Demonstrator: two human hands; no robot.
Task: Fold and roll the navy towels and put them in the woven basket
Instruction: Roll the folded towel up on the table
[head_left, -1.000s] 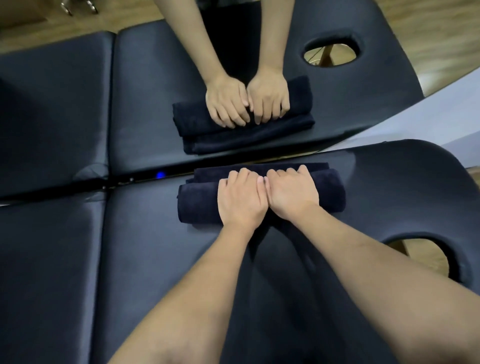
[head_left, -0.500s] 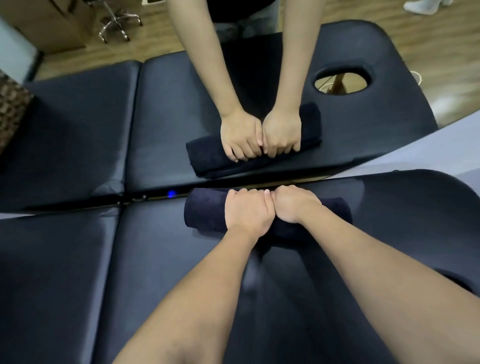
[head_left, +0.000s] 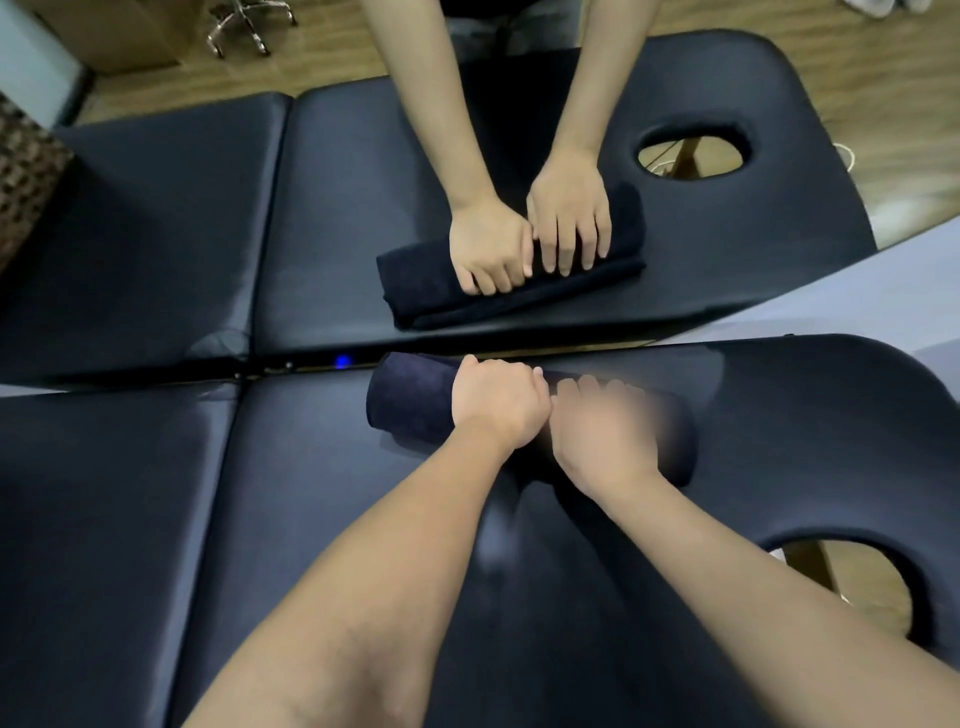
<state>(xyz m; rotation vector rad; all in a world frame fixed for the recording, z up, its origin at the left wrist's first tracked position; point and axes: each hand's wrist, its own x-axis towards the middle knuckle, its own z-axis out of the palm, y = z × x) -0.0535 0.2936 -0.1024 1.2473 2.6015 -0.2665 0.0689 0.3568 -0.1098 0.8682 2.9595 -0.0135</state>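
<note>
Black padded massage table (head_left: 156, 519) fills the near part of the view, its vinyl split by seams and cut by a face hole (head_left: 857, 587) at the near right; its far edge butts against a wall mirror (head_left: 883, 291), which repeats the table, the arms and the roll beyond it. No brand, label or writing can be read anywhere; a small blue light (head_left: 342, 360) glows at the junction of table and mirror. A navy towel (head_left: 410, 400), rolled into a thick cylinder, lies on the table right at the far edge, its long axis running left to right and tilted slightly, the left end a little farther away than the right end. The left hand (head_left: 498, 402) sits on the middle of the roll with fingers curled over its far side, gripping it. The right hand (head_left: 602, 431) lies on the roll just beside the left one, touching it, but it is motion-blurred; its fingers seem spread over the top of the towel, and whether they clasp it I cannot tell. In the mirror, a wooden floor (head_left: 337, 57), the chrome base of a swivel chair (head_left: 249, 21) and, at the far left edge, part of a woven basket (head_left: 23, 176) show.
</note>
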